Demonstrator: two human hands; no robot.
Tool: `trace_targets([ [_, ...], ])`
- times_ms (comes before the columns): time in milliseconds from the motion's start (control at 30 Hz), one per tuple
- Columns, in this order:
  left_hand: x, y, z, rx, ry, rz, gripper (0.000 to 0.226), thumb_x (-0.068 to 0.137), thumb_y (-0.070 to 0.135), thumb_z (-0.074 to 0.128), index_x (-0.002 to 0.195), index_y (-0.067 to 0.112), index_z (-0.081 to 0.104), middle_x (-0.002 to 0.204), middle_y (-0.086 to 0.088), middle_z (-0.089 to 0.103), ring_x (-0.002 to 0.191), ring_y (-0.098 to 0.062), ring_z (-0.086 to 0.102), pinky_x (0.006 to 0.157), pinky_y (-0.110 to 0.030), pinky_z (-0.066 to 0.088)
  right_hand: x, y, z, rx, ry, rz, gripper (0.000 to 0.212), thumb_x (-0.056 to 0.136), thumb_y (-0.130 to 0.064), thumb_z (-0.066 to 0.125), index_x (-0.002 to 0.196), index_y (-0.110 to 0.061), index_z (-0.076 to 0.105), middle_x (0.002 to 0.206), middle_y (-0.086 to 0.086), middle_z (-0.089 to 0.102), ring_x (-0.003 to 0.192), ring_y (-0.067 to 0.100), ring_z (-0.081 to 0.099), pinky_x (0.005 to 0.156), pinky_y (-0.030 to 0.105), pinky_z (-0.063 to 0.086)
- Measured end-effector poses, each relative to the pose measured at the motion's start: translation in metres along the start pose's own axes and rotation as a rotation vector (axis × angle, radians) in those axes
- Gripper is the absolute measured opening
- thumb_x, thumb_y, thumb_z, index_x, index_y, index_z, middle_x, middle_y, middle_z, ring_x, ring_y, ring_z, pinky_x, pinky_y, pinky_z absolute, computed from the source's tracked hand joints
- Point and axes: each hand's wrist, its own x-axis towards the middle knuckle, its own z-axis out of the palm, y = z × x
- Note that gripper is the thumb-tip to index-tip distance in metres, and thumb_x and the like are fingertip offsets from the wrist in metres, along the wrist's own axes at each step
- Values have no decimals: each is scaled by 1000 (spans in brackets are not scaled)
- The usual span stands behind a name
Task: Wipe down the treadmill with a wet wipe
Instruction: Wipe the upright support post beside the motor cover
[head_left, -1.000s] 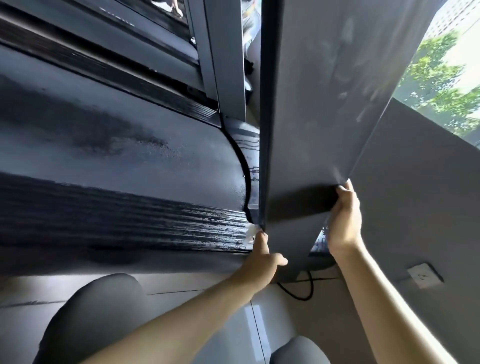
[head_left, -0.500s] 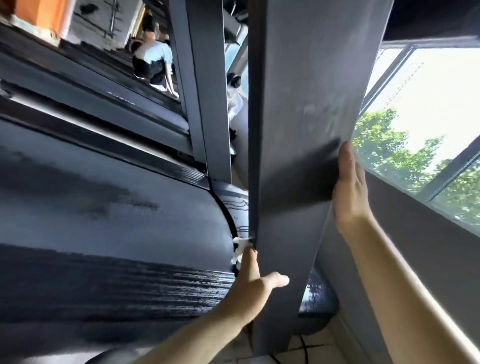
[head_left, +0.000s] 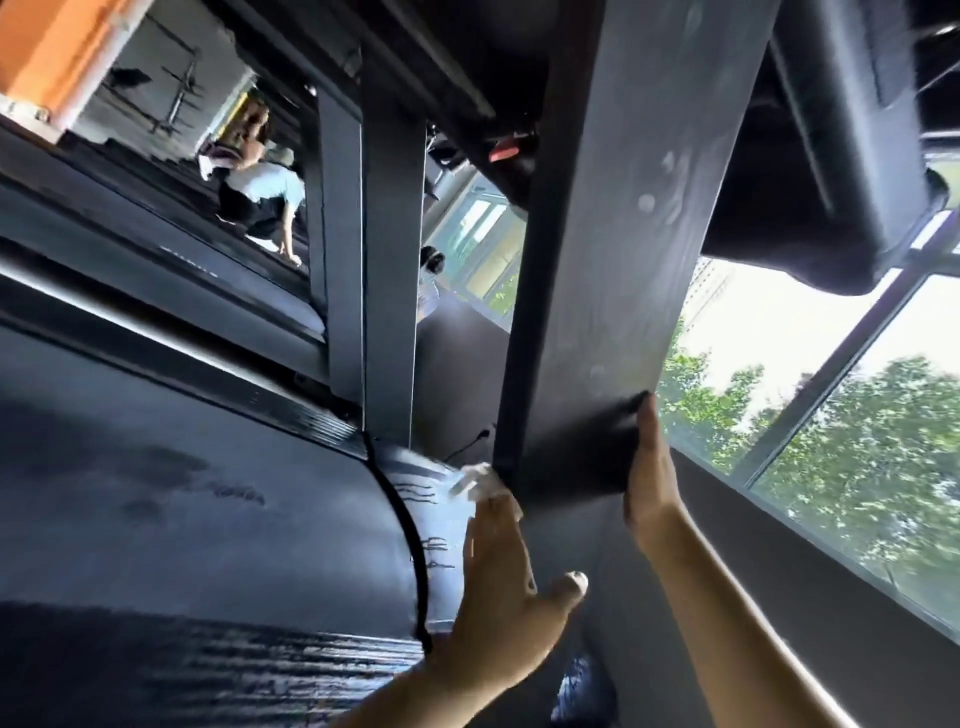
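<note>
Head: left hand (head_left: 509, 587) flat on wet wipe (head_left: 475, 480), right hand (head_left: 649, 478) flat, on upright (head_left: 613, 260) edges.

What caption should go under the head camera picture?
Left hand presses a wet wipe against the treadmill's upright post while the right hand rests on the post's other edge.

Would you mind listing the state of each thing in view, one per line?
wet wipe, crumpled, pressed against the upright's left edge.
left hand, fingers straight, thumb spread, pressing the wet wipe.
right hand, flat against the upright's right edge.
upright, darker band at hand level, pale smudges above.
treadmill deck, wet-looking streaks along its near edge.
</note>
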Motion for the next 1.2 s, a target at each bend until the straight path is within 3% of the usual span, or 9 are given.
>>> trace_targets([
  [67,29,33,-15,16,172,233,73,74,44,67,132,10,40,130,-5,42,121,-23,43,109,-49,36,-4,-3,2,-28,8,20,70,91,-76,45,102,-12,72,86,-4,78,88,14,74,100,44,51],
  [167,58,61,-27,77,259,327,68,75,45,63,126,4,42,127,-10,43,119,-29,43,108,-53,36,-8,-8,3,-37,30,50,68,86,-81,49,88,-17,71,94,9,78,95,31,74,98,53,52],
  [400,8,10,-5,217,138,268,83,72,48,64,135,1,39,134,-12,42,127,-37,45,108,-55,40,-13,-20,9,-52,29,30,54,105,-55,36,88,-16,68,65,-13,73,62,-3,68,76,27,48],
  [500,52,59,-29,170,253,388,68,74,40,69,125,5,41,124,-8,43,118,-33,45,105,-59,40,-17,-22,6,-64,5,75,55,104,-59,37,94,-22,76,91,-3,79,93,13,75,95,38,50],
  [567,83,102,-49,150,316,456,62,76,39,68,121,4,43,118,-7,44,115,-33,45,105,-60,38,-26,-31,2,-89,-37,82,58,106,-57,33,91,-21,76,98,3,79,101,20,73,91,38,51],
  [733,79,126,-49,110,334,551,66,82,42,63,134,8,40,124,-4,44,118,-22,45,108,-49,38,1,-108,-2,-123,-206,-65,71,93,-71,32,114,-16,73,110,1,77,104,10,71,98,38,49],
  [867,73,108,-43,141,321,522,72,78,44,65,137,11,40,130,-5,45,123,-26,46,106,-51,41,39,-180,26,-24,-115,-133,85,85,-85,45,118,-12,74,112,12,76,108,27,72,107,48,48],
  [1100,157,217,-102,-12,369,614,54,73,43,67,109,16,37,110,1,43,105,-21,46,98,-44,42,36,-185,36,65,-45,-110,60,99,-65,46,115,-14,73,116,12,74,112,27,69,111,47,46],
  [1200,147,204,-95,6,322,634,56,75,38,69,116,21,36,114,6,43,111,-15,45,99,-31,38,37,-188,35,78,-29,-120,50,103,-55,45,101,-13,73,105,12,74,97,23,69,106,39,47],
])
